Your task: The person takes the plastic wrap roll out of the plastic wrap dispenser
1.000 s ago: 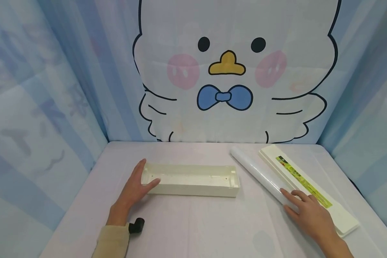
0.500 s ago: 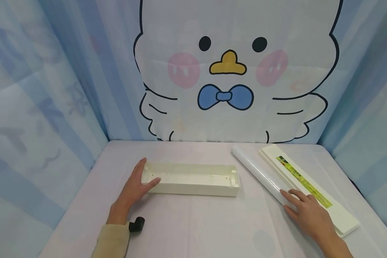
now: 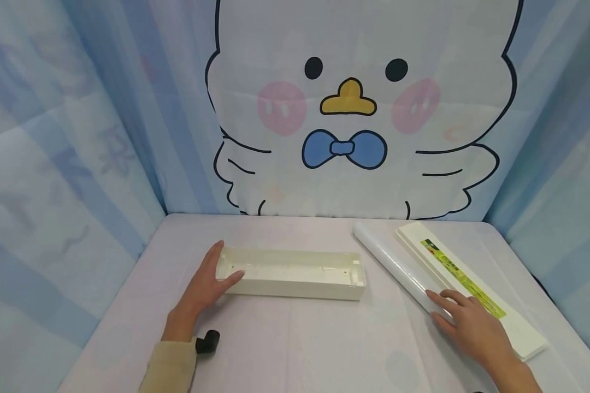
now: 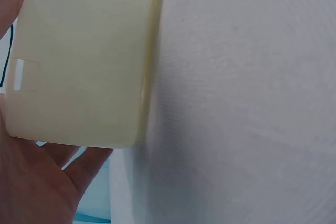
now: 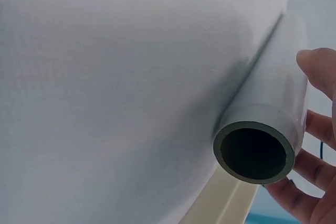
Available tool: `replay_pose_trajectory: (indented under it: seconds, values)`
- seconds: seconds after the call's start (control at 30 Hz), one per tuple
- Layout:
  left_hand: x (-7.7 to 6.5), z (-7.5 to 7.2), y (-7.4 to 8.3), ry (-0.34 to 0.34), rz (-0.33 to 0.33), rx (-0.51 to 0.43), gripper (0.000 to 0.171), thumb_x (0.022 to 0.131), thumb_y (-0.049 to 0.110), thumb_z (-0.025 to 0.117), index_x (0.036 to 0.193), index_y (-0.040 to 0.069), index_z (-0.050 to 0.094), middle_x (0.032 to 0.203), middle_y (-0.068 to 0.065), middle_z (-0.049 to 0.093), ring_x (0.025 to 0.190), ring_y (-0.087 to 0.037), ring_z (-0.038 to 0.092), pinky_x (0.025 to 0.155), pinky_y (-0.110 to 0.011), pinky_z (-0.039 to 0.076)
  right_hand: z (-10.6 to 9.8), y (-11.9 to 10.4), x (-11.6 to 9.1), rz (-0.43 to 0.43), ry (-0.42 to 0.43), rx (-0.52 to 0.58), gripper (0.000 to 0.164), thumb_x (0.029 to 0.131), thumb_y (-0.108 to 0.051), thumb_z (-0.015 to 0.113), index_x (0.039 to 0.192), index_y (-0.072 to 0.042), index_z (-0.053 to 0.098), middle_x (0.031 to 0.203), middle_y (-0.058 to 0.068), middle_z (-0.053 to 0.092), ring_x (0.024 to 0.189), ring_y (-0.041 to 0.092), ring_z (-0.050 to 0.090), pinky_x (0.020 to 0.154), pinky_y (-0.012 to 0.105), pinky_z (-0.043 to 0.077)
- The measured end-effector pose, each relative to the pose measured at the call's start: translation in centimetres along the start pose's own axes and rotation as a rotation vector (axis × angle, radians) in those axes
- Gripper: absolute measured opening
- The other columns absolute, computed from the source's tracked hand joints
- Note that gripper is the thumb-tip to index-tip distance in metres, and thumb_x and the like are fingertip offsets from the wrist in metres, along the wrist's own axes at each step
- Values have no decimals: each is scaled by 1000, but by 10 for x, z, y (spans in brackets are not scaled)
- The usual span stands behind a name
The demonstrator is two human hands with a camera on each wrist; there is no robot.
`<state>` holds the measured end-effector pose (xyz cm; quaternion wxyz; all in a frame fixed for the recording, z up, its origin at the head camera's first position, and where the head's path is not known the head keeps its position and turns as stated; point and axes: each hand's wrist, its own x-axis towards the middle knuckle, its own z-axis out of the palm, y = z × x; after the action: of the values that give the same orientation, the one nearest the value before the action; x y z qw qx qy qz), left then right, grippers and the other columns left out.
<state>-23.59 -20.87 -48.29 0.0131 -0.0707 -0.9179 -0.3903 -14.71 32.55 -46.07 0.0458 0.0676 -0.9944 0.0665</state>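
A long cream plastic box [image 3: 295, 289], hollow side up, lies across the middle of the table. My left hand [image 3: 204, 289] holds its left end, thumb over the front rim and fingers behind. The left wrist view shows the box's side [image 4: 79, 66] close up, with a small slot. On the right, my right hand [image 3: 477, 327] grips the near part of a shiny roll of plastic wrap [image 3: 393, 262], which lies slantwise. In the right wrist view, the hollow end of the roll's dark core [image 5: 254, 153] faces the camera, with thumb and fingers on the roll.
A long white lid-like piece [image 3: 516, 327] with a yellow-green label [image 3: 462, 277] lies right beside the roll, partly behind my right hand. A pale cloth [image 3: 295, 344] covers the table. Patterned curtains [image 3: 78, 164] hang at the back and sides. A small black device [image 3: 208, 342] sits at my left cuff.
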Motion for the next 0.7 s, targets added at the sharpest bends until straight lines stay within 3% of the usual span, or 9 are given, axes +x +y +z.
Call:
replay_pose_trajectory:
  seconds: [0.33,0.6,0.7]
  values:
    - [2,-1,1,1,21,21,91,98,44,63,160,0,14,165,-22,14,150,-40,16,118,-57,16,-4,4,-1,-40,13,-13,42,89,-30,76,127,-13,71,112,14,66,90,36,62,72,57,53]
    - [3,-9,6,80,82,87,79,102,43,58,158,-2,24,162,-25,22,148,-42,21,116,-59,21,-12,1,1,-33,75,-3,42,89,-29,77,125,-9,72,116,20,66,97,44,62,76,61,52]
    - [-1,-13,6,142,104,117,70,103,38,59,154,-3,33,158,-26,30,145,-43,28,114,-60,25,-18,-2,3,-26,121,11,42,89,-27,76,125,-6,71,117,22,65,98,45,61,74,61,52]
